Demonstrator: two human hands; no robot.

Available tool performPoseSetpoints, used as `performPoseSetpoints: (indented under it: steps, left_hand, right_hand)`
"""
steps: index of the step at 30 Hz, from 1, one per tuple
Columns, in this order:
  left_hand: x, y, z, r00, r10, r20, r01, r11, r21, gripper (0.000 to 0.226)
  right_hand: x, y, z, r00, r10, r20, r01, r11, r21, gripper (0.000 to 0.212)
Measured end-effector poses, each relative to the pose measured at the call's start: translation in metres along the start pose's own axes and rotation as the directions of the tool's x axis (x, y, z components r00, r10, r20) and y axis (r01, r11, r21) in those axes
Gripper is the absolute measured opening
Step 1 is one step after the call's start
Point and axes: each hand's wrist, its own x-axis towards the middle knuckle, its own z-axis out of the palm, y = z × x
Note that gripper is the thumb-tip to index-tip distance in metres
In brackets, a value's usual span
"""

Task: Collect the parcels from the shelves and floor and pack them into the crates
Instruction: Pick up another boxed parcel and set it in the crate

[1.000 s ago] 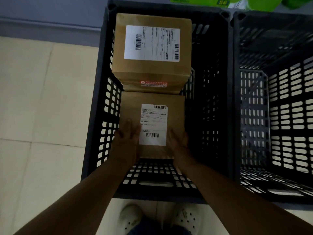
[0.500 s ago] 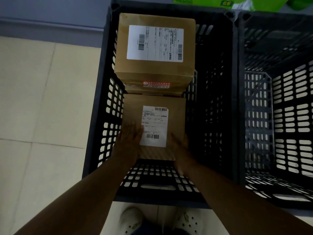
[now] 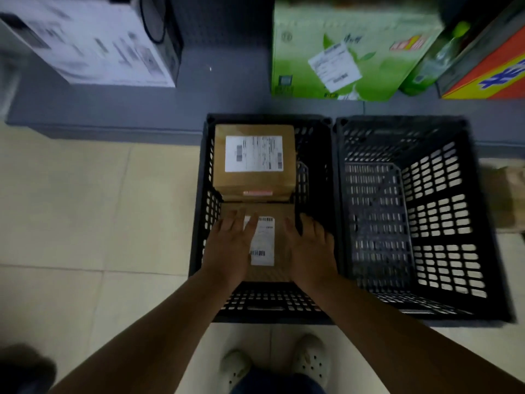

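Observation:
Two black slatted crates stand side by side on the tiled floor. The left crate (image 3: 270, 120) holds two brown parcels with white labels. A taller parcel (image 3: 254, 160) fills its far end, and a lower parcel (image 3: 264, 243) lies at the near end. My left hand (image 3: 230, 245) and my right hand (image 3: 311, 248) hover flat over the lower parcel with fingers spread. They cover its left and right parts and grip nothing. The right crate (image 3: 397, 120) has nothing in it.
On the grey shelf base (image 3: 227, 92) behind the crates stand a white box (image 3: 93, 44), a green carton (image 3: 349, 49) and an orange box (image 3: 491, 75). A brown cardboard piece (image 3: 508, 200) lies on the floor right of the crates. My shoes (image 3: 272, 362) touch the left crate's near side.
My hands have let go of the lower parcel and risen above it with fingers spread. My head has lifted, so the shelf and its boxes now show.

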Motion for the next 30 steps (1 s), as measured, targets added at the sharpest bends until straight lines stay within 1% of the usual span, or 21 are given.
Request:
performPoseSetpoints:
  steps: [3,4,6,8,11,13,14,15,17,21,25,30]
  left_hand:
    - [-0.015,0.01,-0.073,0.993,0.051,-0.105,-0.06,0.994,-0.086,0.093]
    - [-0.021,0.016,-0.097,0.992,0.062,-0.113,-0.074,0.992,-0.101,0.091]
    - [-0.034,0.031,-0.147,0.99,0.075,-0.123,-0.085,0.993,-0.078,0.088]
    - [-0.046,0.047,-0.192,0.989,0.084,-0.118,-0.091,0.994,-0.059,0.084]
    - [-0.061,0.078,-0.258,0.982,0.131,-0.133,-0.139,0.989,-0.058,0.079]
    - [-0.073,0.103,-0.295,0.978,0.166,-0.129,-0.177,0.981,-0.079,0.079]
    - [-0.08,0.124,-0.316,0.97,0.208,-0.126,-0.219,0.973,-0.078,0.079]
    - [-0.084,0.139,-0.33,0.965,0.234,-0.119,-0.244,0.967,-0.077,0.08]
    - [-0.09,0.16,-0.344,0.967,0.233,-0.104,-0.243,0.966,-0.093,0.081]
    - [-0.116,0.231,-0.373,0.956,0.276,-0.099,-0.286,0.952,-0.112,0.082]
    - [-0.141,0.309,-0.39,0.945,0.316,-0.087,-0.324,0.939,-0.111,0.082]
    - [-0.161,0.413,-0.401,0.927,0.359,-0.109,-0.371,0.921,-0.122,0.081]
  right_hand:
    - [-0.023,-0.015,-0.069,0.999,0.019,-0.036,-0.018,0.999,0.029,0.08]
    - [-0.033,-0.019,-0.093,0.998,0.024,-0.05,-0.022,0.999,0.037,0.076]
    - [-0.058,-0.024,-0.142,0.995,0.033,-0.095,-0.034,0.999,-0.006,0.072]
    - [-0.086,-0.022,-0.191,0.989,0.048,-0.139,-0.056,0.997,-0.053,0.077]
    - [-0.133,-0.008,-0.264,0.974,0.11,-0.199,-0.125,0.99,-0.062,0.081]
    - [-0.165,0.004,-0.303,0.964,0.151,-0.219,-0.162,0.986,-0.037,0.083]
    - [-0.189,0.015,-0.328,0.957,0.186,-0.225,-0.194,0.981,-0.012,0.083]
    - [-0.207,0.022,-0.346,0.954,0.202,-0.223,-0.205,0.979,0.012,0.083]
    - [-0.228,0.033,-0.363,0.952,0.202,-0.229,-0.199,0.979,0.038,0.082]
    - [-0.299,0.072,-0.407,0.919,0.275,-0.283,-0.262,0.961,0.086,0.078]
    - [-0.37,0.126,-0.426,0.881,0.374,-0.29,-0.356,0.927,0.116,0.079]
    - [-0.447,0.204,-0.435,0.852,0.449,-0.268,-0.425,0.893,0.145,0.08]
